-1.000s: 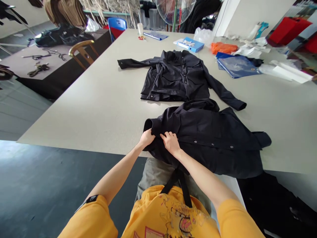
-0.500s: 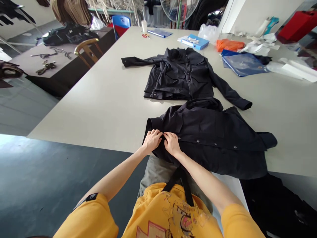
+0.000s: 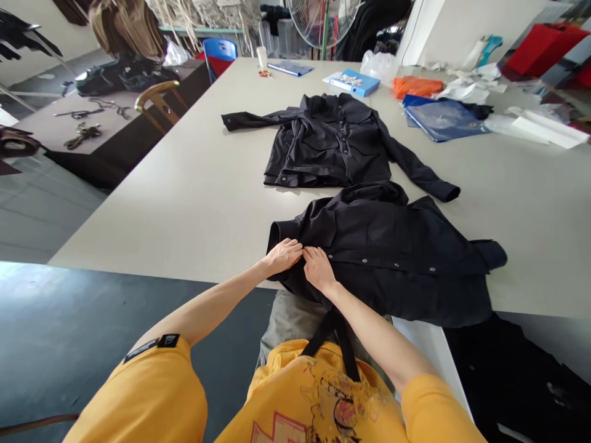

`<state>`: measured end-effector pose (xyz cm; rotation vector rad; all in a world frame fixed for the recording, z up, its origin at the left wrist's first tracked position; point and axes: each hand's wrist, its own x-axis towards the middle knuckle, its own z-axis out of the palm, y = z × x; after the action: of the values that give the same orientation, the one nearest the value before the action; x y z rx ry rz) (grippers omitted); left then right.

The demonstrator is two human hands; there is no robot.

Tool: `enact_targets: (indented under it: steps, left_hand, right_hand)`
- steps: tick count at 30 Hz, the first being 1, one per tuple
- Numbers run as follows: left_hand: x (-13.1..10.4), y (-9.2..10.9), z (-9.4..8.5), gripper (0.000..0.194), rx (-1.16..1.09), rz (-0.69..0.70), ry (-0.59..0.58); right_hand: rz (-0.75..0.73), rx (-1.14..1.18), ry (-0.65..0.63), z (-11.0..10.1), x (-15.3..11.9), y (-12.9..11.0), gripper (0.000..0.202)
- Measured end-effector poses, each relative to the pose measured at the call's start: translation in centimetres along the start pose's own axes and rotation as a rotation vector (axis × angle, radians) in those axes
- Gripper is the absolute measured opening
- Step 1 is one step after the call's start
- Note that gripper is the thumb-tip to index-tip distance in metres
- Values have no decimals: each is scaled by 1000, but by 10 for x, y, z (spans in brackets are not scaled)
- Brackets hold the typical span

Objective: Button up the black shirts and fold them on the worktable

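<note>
A dark jacket lies along the table's near edge, its lower part hanging over toward my lap. Several round metal buttons run in a row along its front. At the jacket's left end, my left hand pinches the cloth by the collar-like edge. Close beside it, my right hand grips the same fabric, fingertips almost touching the left ones. Whatever lies between the fingertips is too small to make out. A second dark jacket is spread out beyond, with both sleeves stretched sideways.
The pale table carries blue folders, an orange plastic bag, a blue box file, scissors and a white cup. A wooden chair and a fan stand beyond its edges.
The camera view has shifted slightly. My left wrist and forearm have tilted a little lower and flatter, while both hands stay on the same part of the near jacket.
</note>
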<state>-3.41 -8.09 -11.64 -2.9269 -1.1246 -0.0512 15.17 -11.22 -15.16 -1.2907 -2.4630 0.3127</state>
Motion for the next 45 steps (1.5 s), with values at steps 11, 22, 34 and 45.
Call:
enact_targets:
  steps: [11,22,34,45]
  left_hand:
    - [-11,85,9,48,176,-436,-177]
    - [-34,74,22,59,-16,-434,29]
    - [-33,87,30,56,182,-440,-130]
    - [-29,87,11,50,36,-512,-162]
  right_hand:
    - [-53,-72,-89,-7,-5,-4,46]
    - [-5,-257,-193,-2,-13,-30,54]
    - [-82,-286,-179,-7,-18,-35,58]
    - [-134,-335,-196,-10,-10,-37,56]
